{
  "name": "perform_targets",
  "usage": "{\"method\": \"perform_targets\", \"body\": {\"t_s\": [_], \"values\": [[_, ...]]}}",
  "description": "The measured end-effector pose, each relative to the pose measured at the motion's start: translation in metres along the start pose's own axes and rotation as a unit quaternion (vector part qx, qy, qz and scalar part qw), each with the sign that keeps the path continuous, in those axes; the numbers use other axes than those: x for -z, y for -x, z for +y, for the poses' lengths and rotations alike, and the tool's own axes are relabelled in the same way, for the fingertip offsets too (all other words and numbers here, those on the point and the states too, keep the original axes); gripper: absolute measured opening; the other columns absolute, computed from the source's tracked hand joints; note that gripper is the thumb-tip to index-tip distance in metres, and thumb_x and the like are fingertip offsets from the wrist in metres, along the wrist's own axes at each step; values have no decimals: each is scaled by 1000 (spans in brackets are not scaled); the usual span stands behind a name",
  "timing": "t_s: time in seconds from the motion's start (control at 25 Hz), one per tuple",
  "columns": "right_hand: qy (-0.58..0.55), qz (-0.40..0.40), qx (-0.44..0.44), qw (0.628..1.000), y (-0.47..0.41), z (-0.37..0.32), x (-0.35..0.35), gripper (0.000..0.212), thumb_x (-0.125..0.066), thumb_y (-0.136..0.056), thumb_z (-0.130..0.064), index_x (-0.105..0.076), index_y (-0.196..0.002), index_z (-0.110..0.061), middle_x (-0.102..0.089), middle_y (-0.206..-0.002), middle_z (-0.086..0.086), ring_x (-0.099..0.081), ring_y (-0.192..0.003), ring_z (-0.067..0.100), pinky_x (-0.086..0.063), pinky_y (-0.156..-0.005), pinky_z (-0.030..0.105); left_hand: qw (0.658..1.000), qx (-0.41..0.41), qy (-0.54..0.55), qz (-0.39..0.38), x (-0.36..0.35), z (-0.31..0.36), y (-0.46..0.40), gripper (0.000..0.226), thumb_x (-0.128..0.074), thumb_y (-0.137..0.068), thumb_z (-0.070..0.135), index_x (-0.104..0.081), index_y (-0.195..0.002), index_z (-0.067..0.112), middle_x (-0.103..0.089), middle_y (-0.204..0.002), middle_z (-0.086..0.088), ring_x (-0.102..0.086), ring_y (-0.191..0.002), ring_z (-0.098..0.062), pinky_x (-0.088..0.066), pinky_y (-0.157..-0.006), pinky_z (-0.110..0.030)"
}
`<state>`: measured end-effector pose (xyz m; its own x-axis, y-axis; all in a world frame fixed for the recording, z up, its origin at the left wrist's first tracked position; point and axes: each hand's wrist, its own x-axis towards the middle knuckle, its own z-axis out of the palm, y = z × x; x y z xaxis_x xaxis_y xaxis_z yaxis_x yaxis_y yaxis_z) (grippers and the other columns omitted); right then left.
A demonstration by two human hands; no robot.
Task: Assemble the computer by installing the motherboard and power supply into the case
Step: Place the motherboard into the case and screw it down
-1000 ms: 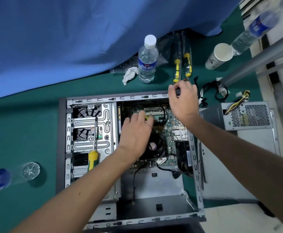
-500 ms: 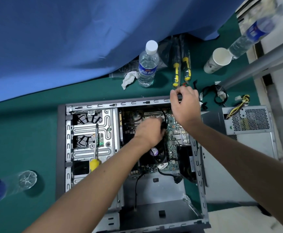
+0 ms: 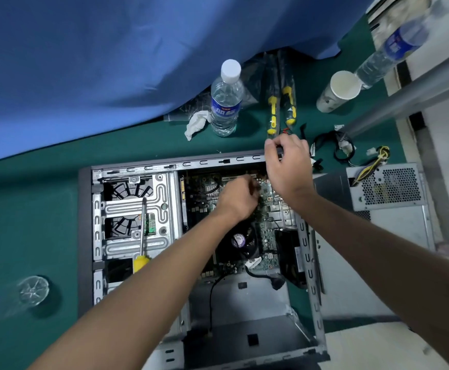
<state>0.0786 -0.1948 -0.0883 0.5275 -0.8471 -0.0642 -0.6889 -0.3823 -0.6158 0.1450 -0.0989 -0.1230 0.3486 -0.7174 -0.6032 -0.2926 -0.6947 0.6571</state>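
1. Motherboard (image 3: 207,188) already down inside the open case (image 3: 85,236), right of the drive cage (image 3: 138,206), far half of the bay. CPU fan (image 3: 240,240) near the board's middle.
2. Left hand (image 3: 238,200) curled over the board's far-right area, fingers closed together on something small. Looks like a screw or connector; hidden under the knuckles, cannot tell which.
3. Right hand (image 3: 287,166) at the far right corner of the case, fingertips pinched on the top rail. Probably steadying the chassis.
4. Power supply (image 3: 389,186) not in yet: sits outside, just right of the case, yellow-black leads (image 3: 373,161) trailing far side. Empty bay at the near end of the case likely its slot.
5. Step in hand, best guess: seating or fastening the board. Keep pressure straight down, no sideways shove on the PCB. Check standoff holes line up before tightening. Keep the black cable (image 3: 260,276) clear of the fan.
6. Screwdriver (image 3: 142,236) lying on the drive cage, yellow handle toward the near side, within the left hand's reach. Two more drivers (image 3: 281,108) on the green mat (image 3: 31,209), far side.
7. Risk nearby: water bottle (image 3: 226,100) upright just beyond the case, paper cup (image 3: 338,90) far right. Worth moving away from open electronics.
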Motion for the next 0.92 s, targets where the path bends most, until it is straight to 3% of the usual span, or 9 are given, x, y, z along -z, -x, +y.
{"method": "perform_targets", "body": {"t_s": [0.08,0.16,0.24,0.36,0.56,0.64,0.76,0.84,0.92], "values": [[-4,-3,-2,1000,-1,0,0,29,-48,-101,-29,-64,-96,-6,-58,-95,2,-46,-100,23,-36,-86,31,984,-46,-171,-24,-1,-10,25,48,-71,-85,39,-52,-121,14,-56,-119,-10,-53,-114,-31,-47,-97,-42],[-7,-5,-3,1000,0,0,0,30,-48,-102,-30,-64,-96,-6,-60,-97,4,-46,-101,23,-37,-87,32,944,-62,-318,-57,-6,-21,54,84,-77,-70,57,-39,-132,14,-40,-130,-10,-39,-124,-30,-39,-103,-50],[-8,-6,-2,1000,0,1,0,31,-48,-101,-31,-64,-96,-6,-61,-98,5,-47,-101,23,-39,-88,33,907,-75,-409,-63,-15,-31,71,101,-79,-70,53,-25,-144,11,-32,-137,-10,-33,-128,-30,-37,-105,-49],[-10,-1,-1,1000,-1,2,1,32,-48,-101,-33,-64,-96,-6,-61,-98,5,-47,-101,23,-38,-88,33,897,-103,-428,-41,-24,-37,76,103,-79,-77,38,-16,-150,6,-28,-143,-10,-32,-131,-29,-37,-107,-47],[3,-10,-7,1000,-2,1,-1,34,-46,-101,-36,-64,-96,-8,-60,-100,3,-45,-103,22,-37,-90,33,887,-92,-452,-19,-28,-34,82,109,-78,-77,33,-6,-153,2,-30,-141,-13,-33,-131,-32,-29,-113,-50],[-5,-9,-9,1000,-2,-1,0,34,-45,-101,-36,-64,-97,-8,-59,-99,2,-45,-104,22,-37,-90,34,863,-170,-476,18,-34,-36,97,103,-79,-69,25,-18,-149,0,-36,-132,-17,-36,-124,-35,-30,-112,-52],[-11,-17,-9,1000,-5,-4,0,32,-45,-101,-38,-63,-96,-11,-54,-97,-3,-41,-103,17,-36,-91,33,807,-364,-465,-9,-60,-47,116,50,-78,-66,14,-59,-112,9,-57,-104,-8,-47,-96,-26,-45,-88,-41],[-8,-18,-8,1000,-4,-4,1,32,-45,-100,-38,-62,-95,-12,-53,-96,-5,-40,-102,16,-36,-90,32,756,-409,-508,-58,-78,-51,121,29,-76,-77,19,-67,-104,13,-66,-99,-2,-51,-95,-23,-43,-84,-36],[-10,-13,-10,1000,-2,-2,1,31,-46,-100,-39,-62,-93,-13,-52,-94,-6,-43,-102,18,-37,-88,33,720,-410,-555,-72,-89,-54,115,25,-72,-84,21,-67,-108,13,-69,-102,0,-52,-102,-22,-42,-91,-36]]}}
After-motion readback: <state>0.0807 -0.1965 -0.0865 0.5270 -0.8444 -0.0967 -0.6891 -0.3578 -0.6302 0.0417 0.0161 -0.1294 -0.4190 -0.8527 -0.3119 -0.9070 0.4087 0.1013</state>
